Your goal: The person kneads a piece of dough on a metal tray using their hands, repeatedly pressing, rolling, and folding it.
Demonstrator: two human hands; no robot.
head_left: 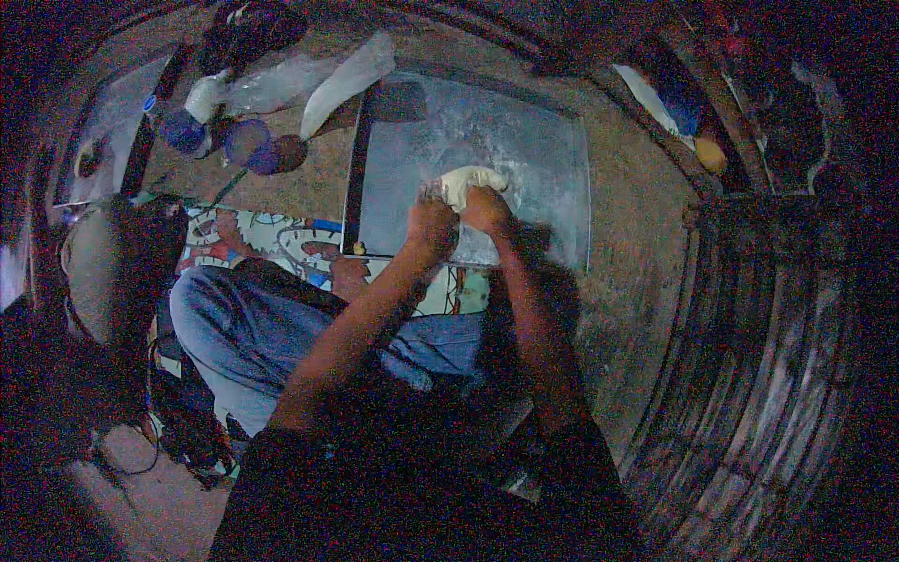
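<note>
A pale lump of dough (473, 177) lies on a grey, flour-dusted board (552, 150) in front of me. My left hand (434, 225) is closed at the dough's near left side. Curled in a fist, my right hand (487, 210) presses on its near right part. Both forearms reach forward, and the knuckles hide the dough's near edge. White flour is smeared over the board around and beyond the dough.
Left of the board are round purplish containers (246, 142) and clear plastic bags (272, 86). A second board (112, 122) lies far left, near another person (103, 272). A patterned mat (281, 239) lies under my legs. Dark slatted material (749, 347) stands at right.
</note>
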